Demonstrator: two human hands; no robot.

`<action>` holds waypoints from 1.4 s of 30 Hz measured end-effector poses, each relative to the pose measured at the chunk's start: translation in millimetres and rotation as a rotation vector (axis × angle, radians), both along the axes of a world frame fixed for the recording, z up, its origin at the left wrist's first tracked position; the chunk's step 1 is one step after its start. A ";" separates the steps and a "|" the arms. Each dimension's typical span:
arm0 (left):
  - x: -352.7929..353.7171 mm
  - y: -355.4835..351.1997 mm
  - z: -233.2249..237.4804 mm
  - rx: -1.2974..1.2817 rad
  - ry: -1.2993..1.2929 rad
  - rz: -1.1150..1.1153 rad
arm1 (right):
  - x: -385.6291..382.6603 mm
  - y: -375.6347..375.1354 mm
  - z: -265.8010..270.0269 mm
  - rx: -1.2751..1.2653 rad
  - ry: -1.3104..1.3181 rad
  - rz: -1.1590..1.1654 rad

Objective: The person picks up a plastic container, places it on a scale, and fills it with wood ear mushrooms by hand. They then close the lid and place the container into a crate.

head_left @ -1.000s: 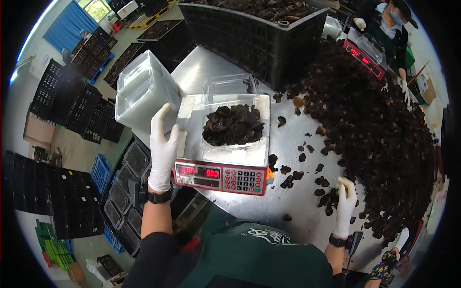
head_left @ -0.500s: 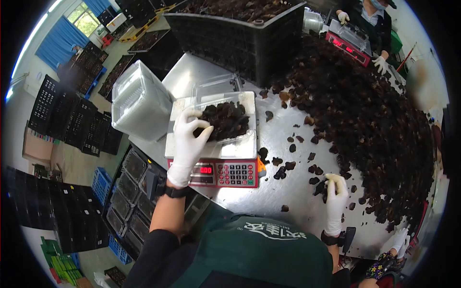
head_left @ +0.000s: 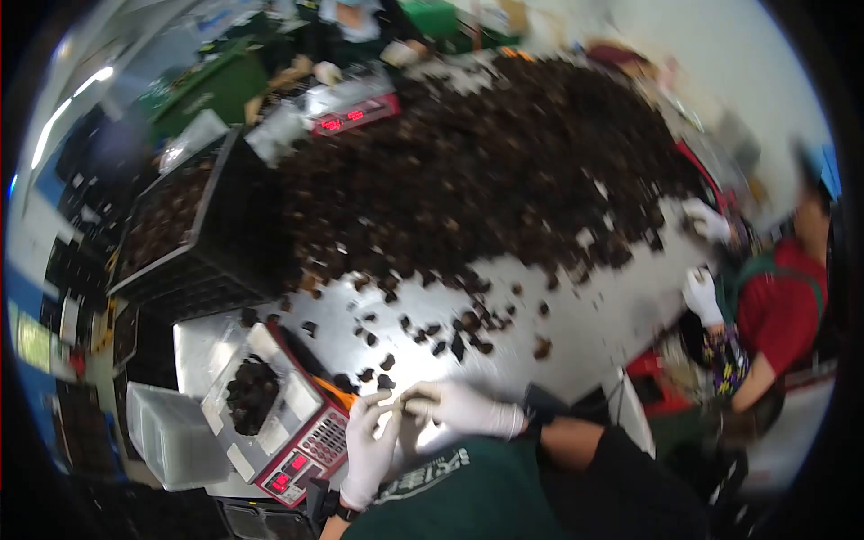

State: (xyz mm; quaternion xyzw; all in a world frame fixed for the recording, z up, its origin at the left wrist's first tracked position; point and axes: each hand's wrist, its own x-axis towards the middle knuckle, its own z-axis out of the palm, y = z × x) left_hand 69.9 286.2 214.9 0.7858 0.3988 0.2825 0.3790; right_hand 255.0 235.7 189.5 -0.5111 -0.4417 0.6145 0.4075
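Note:
My left hand (head_left: 370, 445), in a white glove, is in front of my apron beside the red scale (head_left: 315, 445). Its bent fingertips meet those of my gloved right hand (head_left: 463, 408). Both hands look pinched together, and anything between the fingers is too small and blurred to name. A clump of dark, mushroom-like pieces (head_left: 253, 394) sits on the scale's plate, in what looks like a clear tray. Loose dark pieces (head_left: 468, 322) lie scattered on the metal table (head_left: 585, 315), just beyond my hands.
A large dark heap (head_left: 477, 171) covers the far table. A black crate (head_left: 238, 216) of pieces stands at left, above stacked clear containers (head_left: 171, 436). A second red scale (head_left: 355, 115) is near a masked co-worker. Another co-worker's gloved hands (head_left: 702, 297) are at right.
The view has swung to the right. My left hand has left the pieces on the scale, and my right hand has left the loose pieces; the two now meet in front of my apron.

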 end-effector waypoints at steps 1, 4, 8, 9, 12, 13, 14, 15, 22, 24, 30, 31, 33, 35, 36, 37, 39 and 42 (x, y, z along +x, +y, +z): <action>4.9 -3.2 -1.3 -0.011 0.039 -0.052 | 11.9 -10.2 -10.8 -0.035 -0.051 -0.066; 13.5 -6.3 -22.1 0.039 0.181 -0.256 | 71.2 -59.1 -23.2 0.133 -0.484 -0.276; 18.7 -8.6 -43.2 0.167 0.391 -0.616 | 133.2 -142.9 -27.6 -0.059 -0.622 -0.586; 24.1 -6.0 -45.0 0.193 0.432 -0.680 | 146.0 -161.3 -34.0 -0.116 -0.856 -0.523; 23.6 -1.2 -72.3 0.233 0.527 -0.758 | 160.4 -176.0 -36.1 -0.168 -1.296 -0.572; 21.5 -3.7 -83.0 0.259 0.520 -0.727 | 161.8 -167.9 -38.6 -0.110 -1.253 -0.630; 19.3 -6.7 -92.6 0.284 0.513 -0.697 | 160.2 -151.4 -44.6 -0.052 -1.210 -0.685; 18.0 -9.7 -101.3 0.294 0.485 -0.658 | 158.4 -131.9 -49.6 0.008 -1.165 -0.739; 13.3 -16.6 -122.6 0.303 0.380 -0.533 | 140.7 50.5 -56.7 0.075 -0.979 -0.607; 12.4 -16.4 -121.4 0.285 0.376 -0.534 | 130.7 89.9 -62.9 0.007 -1.074 -0.649; 10.6 -14.2 -127.7 0.289 0.335 -0.504 | 127.8 121.6 -107.8 0.231 -1.071 -0.623; 10.6 -13.6 -128.1 0.285 0.334 -0.505 | 136.3 116.1 -96.4 0.205 -0.991 -0.577; 11.0 -13.6 -125.0 0.270 0.328 -0.498 | 156.4 102.6 -111.7 0.218 -0.665 -0.647; 12.4 -12.4 -123.7 0.255 0.325 -0.501 | 173.2 83.3 -85.5 -0.056 -0.110 -0.659; 12.2 -12.3 -123.8 0.253 0.329 -0.497 | 176.7 74.0 -79.4 -0.006 0.084 -0.696; 12.1 -12.5 -123.7 0.252 0.332 -0.495 | 180.4 64.0 -76.1 -0.009 0.352 -0.699; 13.0 -14.4 -123.7 0.255 0.321 -0.481 | 190.7 43.0 -81.7 0.030 0.779 -0.627; 12.4 -14.8 -127.4 0.271 0.317 -0.475 | 188.3 25.0 -93.6 0.080 1.051 -0.597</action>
